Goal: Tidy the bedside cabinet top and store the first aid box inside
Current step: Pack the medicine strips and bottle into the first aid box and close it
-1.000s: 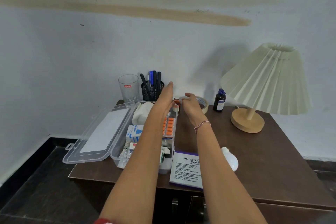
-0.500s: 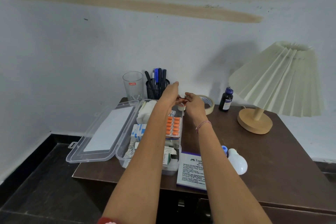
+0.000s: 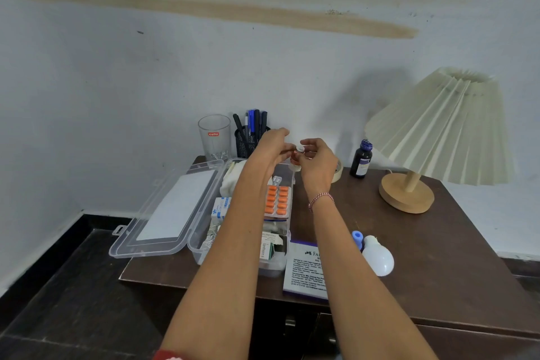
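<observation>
The clear plastic first aid box (image 3: 198,245) lies open on the left of the dark brown cabinet top (image 3: 432,245), its lid (image 3: 163,213) folded out to the left. Inside it lie an orange pill strip (image 3: 277,200), small medicine cartons and white gauze. Above the box's far end, my left hand (image 3: 270,149) and my right hand (image 3: 317,159) together hold a small bottle (image 3: 296,156) with an orange band and a white cap. My right fingers pinch the cap.
A glass tumbler (image 3: 214,137) and a mesh pen holder (image 3: 248,140) stand at the back. A tape roll (image 3: 337,171), a dark bottle (image 3: 361,159) and a pleated lamp (image 3: 438,131) sit to the right. A white box (image 3: 306,269) and a light bulb (image 3: 377,256) lie near the front edge.
Both hands closed in on the small bottle at the back and lifted it slightly above the box's far end; the camera view shifted a little.
</observation>
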The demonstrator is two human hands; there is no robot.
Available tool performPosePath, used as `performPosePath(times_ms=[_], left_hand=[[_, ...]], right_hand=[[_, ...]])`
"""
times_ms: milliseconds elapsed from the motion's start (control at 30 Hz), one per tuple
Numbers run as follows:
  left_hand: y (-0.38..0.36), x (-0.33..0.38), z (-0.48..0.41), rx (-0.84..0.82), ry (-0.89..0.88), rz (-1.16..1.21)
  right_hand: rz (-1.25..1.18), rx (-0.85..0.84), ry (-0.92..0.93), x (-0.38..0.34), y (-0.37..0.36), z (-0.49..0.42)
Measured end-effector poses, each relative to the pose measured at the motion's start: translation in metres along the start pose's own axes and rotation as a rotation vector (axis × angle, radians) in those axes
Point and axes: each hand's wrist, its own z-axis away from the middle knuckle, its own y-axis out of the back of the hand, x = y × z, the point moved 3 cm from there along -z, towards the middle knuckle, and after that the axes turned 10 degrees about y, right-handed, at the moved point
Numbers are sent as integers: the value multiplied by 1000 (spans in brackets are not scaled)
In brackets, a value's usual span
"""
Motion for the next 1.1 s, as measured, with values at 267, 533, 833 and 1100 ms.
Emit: performPosePath(times_ms=[267, 533, 833, 1100], left_hand=[[3, 6, 15, 25, -180, -128], [10, -4, 47, 147, -340, -255], [22, -31, 103, 154, -356, -524], [32, -50, 116, 412, -385, -711]], right_hand=[[-11, 26, 85, -22, 18, -1], [7, -127, 212, -54, 39, 14], [95, -295, 230, -71, 64, 45], [64, -518, 209, -70, 67, 63]])
